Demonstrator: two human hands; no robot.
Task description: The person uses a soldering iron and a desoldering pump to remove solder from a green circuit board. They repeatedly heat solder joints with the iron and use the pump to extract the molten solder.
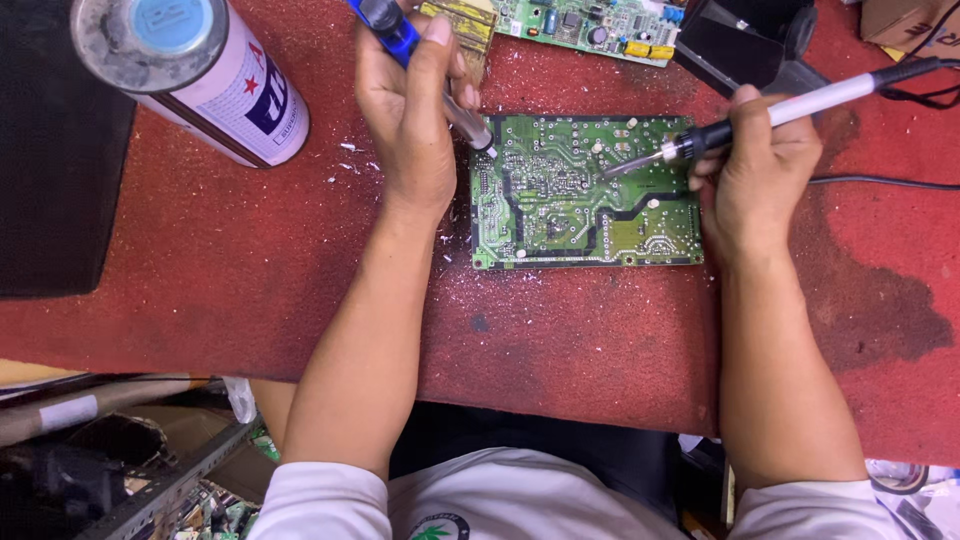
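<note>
Head view, right hand (755, 165) tilting soldering iron (780, 112) onto circuit board (585, 200)

Green circuit board (585, 190) flat on red mat, solder side up.

Spray can (190, 70) blocks far left; red mat (560, 330) near board (585, 190) lies open.

Colours on the table, as I read them

I note a green circuit board (585, 190) with pale traces, a red table (250, 250) flecked white and stained dark at right, a blue-handled tool (392, 28), a white-and-black soldering iron (770, 112), and a white can (190, 75) with blue and red markings.
</note>
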